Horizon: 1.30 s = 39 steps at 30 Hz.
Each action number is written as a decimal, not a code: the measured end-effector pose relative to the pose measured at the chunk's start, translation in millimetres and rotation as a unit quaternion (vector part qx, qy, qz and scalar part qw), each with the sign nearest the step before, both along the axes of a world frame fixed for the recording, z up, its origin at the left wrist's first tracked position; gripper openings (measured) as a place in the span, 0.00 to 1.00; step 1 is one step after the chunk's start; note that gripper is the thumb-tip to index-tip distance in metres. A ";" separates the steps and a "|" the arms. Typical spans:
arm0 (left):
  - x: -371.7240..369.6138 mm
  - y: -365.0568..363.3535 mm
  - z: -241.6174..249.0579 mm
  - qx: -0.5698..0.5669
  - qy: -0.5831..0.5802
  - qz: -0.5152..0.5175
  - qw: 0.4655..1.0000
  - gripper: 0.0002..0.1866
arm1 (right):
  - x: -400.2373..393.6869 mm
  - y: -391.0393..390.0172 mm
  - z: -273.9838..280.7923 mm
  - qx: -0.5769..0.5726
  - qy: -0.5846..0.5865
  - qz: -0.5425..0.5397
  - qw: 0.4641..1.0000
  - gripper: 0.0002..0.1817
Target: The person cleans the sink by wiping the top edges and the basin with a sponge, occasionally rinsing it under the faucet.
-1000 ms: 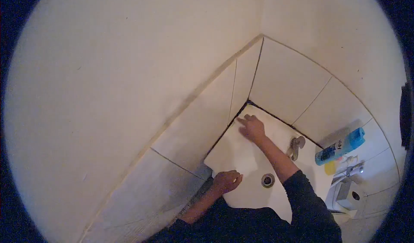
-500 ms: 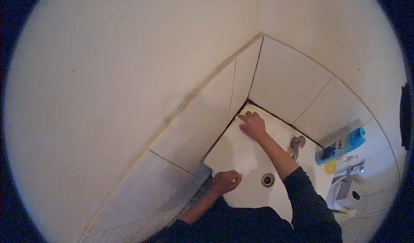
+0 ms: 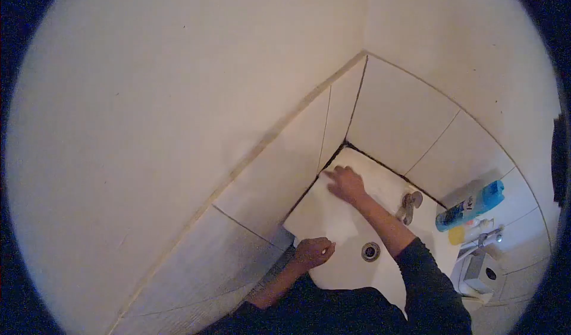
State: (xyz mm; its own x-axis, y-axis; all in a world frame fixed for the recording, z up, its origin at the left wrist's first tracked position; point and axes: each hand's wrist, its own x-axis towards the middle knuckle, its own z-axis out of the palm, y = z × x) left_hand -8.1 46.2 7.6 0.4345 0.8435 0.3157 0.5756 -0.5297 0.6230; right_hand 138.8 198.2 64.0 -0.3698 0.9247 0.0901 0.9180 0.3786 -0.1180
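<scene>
A white sink [image 3: 333, 269] is set into a tiled corner, with a round metal drain [image 3: 370, 251] in its basin. My right hand [image 3: 347, 185] reaches over the sink's far left part, its index finger stretched out to the dark seam [image 3: 304, 195] along the left wall. Over the near left rim is my left hand [image 3: 313, 253], fingers curled in. A small pale spot shows at those fingertips; what they hold, if anything, I cannot tell. The metal faucet [image 3: 409, 207] stands to the right of my right forearm.
A blue bottle [image 3: 470, 206] lies along the right side against the tiles, beside a yellow-and-white container [image 3: 464, 234]. Below them are a chrome fitting [image 3: 490, 238] and a white box with a dark round opening [image 3: 480, 274]. Tiled walls [image 3: 404, 115] close in the left and back.
My right hand has slid along the left seam, away from the back corner and toward me. My left hand has stayed curled at the near rim. The view has shifted slightly.
</scene>
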 end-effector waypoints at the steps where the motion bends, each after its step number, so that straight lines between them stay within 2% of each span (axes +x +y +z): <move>1: 0.0 -1.0 -4.3 -0.004 0.000 -0.002 1.000 0.12 | 3.0 7.1 6.6 -0.006 0.008 -0.034 0.999 0.26; 4: 1.5 1.1 -14.0 0.012 -0.019 -0.002 1.000 0.12 | -11.7 -2.3 -3.9 -0.001 -0.009 -0.031 0.999 0.25; 5: 2.3 2.3 -15.6 0.027 -0.039 0.002 0.999 0.12 | -15.4 -16.4 -0.7 0.022 -0.021 0.025 0.999 0.25; 6: 1.8 3.0 -12.6 0.028 -0.040 0.003 0.999 0.12 | -11.0 -12.7 -2.2 0.024 -0.022 0.027 0.999 0.25; 8: 0.7 0.6 -9.7 0.025 0.000 0.004 1.000 0.12 | 1.1 -4.8 -2.7 0.004 0.026 0.041 0.999 0.25; 9: 1.0 -0.4 -9.0 0.022 0.000 0.002 1.000 0.12 | 2.5 1.9 0.9 0.004 0.033 -0.009 0.999 0.25; 10: 0.9 -0.8 -8.4 0.026 -0.010 0.000 1.000 0.12 | 2.0 -0.1 -4.3 0.002 0.034 -0.010 0.999 0.25; 12: 1.1 1.5 -6.2 0.036 -0.021 -0.004 0.999 0.12 | 0.3 -3.6 -10.5 0.045 0.043 0.022 0.998 0.25; 14: 1.3 2.7 -5.6 0.037 -0.038 -0.013 0.999 0.12 | -1.4 -7.6 -9.8 0.049 0.021 0.053 0.997 0.24; 16: 1.1 -2.2 -1.6 0.034 -0.034 -0.008 0.999 0.12 | 3.9 -5.4 -11.8 0.041 0.047 0.072 0.995 0.24; 18: 0.5 -0.5 -1.0 0.038 -0.028 -0.001 0.999 0.13 | 7.9 9.5 -6.0 0.032 0.022 0.045 0.998 0.24; 20: 2.4 -0.2 -8.1 0.017 -0.043 0.016 0.999 0.13 | 8.3 13.5 -3.7 0.039 0.014 -0.031 0.999 0.25; 22: 2.5 1.2 -14.8 0.021 -0.048 0.009 0.999 0.13 | -2.0 -2.5 -0.1 0.040 -0.011 -0.018 0.999 0.25; 24: 3.3 2.1 -13.5 0.022 -0.055 0.001 0.998 0.13 | -3.3 -16.0 -1.4 0.018 0.019 0.105 0.994 0.26; 26: 2.9 -0.3 -11.7 0.022 -0.045 0.006 0.999 0.13 | 7.2 -1.8 -2.7 0.013 0.032 0.089 0.995 0.26; 28: 2.8 -2.4 -9.9 0.018 -0.046 0.006 0.999 0.13 | 8.5 11.9 4.6 -0.018 0.012 -0.068 0.997 0.26; 30: 2.0 1.0 -8.8 0.022 -0.048 0.006 0.999 0.13 | -1.5 2.7 -3.4 0.009 -0.009 -0.065 0.998 0.26; 32: 1.7 1.8 -12.9 0.039 -0.054 -0.001 0.998 0.12 | -9.0 -15.9 -1.1 0.031 0.003 0.067 0.997 0.25; 33: 1.2 1.2 -11.4 0.037 -0.055 -0.001 0.998 0.12 | -3.3 -15.5 -1.5 0.029 0.034 0.079 0.996 0.25; 34: 1.3 -0.4 -8.0 0.022 -0.048 0.004 0.999 0.12 | -0.4 -10.9 0.5 0.025 0.034 0.078 0.996 0.25; 36: 1.8 -4.1 -6.9 0.007 -0.041 0.008 0.999 0.12 | 2.4 3.0 5.1 -0.033 0.019 -0.024 0.999 0.25; 37: 1.8 -2.8 -6.8 0.009 -0.038 0.004 0.999 0.12 | -5.5 -0.5 3.5 -0.006 0.015 -0.045 0.999 0.25; 38: 1.3 0.2 -5.7 0.013 -0.036 0.002 0.999 0.11 | -9.2 -8.7 -0.9 -0.002 0.016 -0.045 0.999 0.25; 39: 0.7 1.6 -3.7 0.016 -0.036 0.002 0.999 0.11 | -13.9 -22.3 -2.0 0.031 0.030 0.027 0.999 0.25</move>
State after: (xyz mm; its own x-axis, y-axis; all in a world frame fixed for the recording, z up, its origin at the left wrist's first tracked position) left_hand -7.4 47.8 3.8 0.4062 0.8346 0.3722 0.5322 -0.5471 0.6461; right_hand 124.9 175.9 61.9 -0.4108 0.8958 0.1696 0.8883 0.4351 -0.1468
